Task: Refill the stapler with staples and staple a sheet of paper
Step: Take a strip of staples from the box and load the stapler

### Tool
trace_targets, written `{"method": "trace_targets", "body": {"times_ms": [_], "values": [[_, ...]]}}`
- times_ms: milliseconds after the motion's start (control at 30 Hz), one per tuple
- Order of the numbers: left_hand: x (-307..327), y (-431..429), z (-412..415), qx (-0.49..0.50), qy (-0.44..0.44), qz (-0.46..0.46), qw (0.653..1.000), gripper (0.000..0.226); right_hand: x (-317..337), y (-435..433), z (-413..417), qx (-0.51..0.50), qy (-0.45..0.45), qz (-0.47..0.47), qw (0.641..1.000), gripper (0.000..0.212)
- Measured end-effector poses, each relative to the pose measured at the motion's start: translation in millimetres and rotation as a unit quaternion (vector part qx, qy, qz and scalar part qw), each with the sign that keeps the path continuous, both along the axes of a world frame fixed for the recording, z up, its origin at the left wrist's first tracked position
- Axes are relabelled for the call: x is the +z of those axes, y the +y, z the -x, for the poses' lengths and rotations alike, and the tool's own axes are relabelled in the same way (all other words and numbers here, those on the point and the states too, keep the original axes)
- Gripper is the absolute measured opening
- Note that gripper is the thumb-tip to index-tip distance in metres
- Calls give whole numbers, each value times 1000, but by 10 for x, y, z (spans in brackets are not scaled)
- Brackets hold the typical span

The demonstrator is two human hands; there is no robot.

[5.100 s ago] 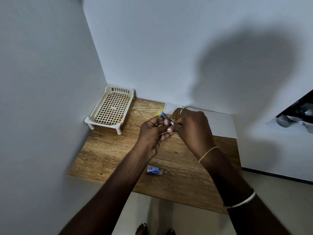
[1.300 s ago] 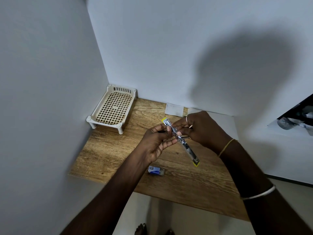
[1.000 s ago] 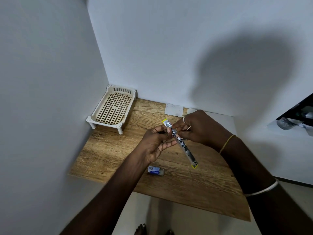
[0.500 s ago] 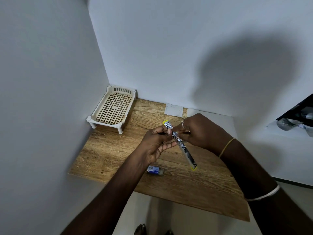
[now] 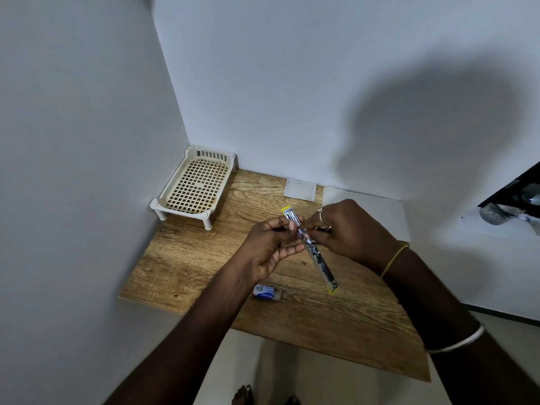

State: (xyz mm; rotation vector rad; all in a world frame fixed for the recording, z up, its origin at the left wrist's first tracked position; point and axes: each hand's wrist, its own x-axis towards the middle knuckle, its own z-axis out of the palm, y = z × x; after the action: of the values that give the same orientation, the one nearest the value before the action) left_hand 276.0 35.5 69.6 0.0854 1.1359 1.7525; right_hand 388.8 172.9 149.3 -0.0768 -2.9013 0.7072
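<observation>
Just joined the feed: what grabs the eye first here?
Both hands meet over the middle of the wooden table: the left hand and right hand hold a long, opened silver stapler with yellow tips. A small blue-and-white staple box lies below them, and a cream plastic lattice rack sits in the far left corner.

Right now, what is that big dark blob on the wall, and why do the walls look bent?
Head view: the blob is a soft-edged shadow on the back wall; the wide-angle lens bends the wall corner; the opened stapler glints between both hands, its fine detail unclear.
</observation>
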Motion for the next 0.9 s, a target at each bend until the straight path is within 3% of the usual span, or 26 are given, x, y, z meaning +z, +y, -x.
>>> {"method": "trace_targets", "body": {"times_ms": [267,467,700,900], "values": [[-49,19,-38,-7,-10,-6,1000,10,-8,4,-10,-39,-26,30,998,20],[-85,48,-70,-6,-8,3,1000,13,-40,50,28,-107,-74,100,986,18],[-81,54,-80,-8,-17,0,1000,15,-42,-21,-36,-71,-30,41,996,17],[-91,84,-130,-12,-20,3,1000,13,-39,-6,56,-157,-55,85,982,12]]}}
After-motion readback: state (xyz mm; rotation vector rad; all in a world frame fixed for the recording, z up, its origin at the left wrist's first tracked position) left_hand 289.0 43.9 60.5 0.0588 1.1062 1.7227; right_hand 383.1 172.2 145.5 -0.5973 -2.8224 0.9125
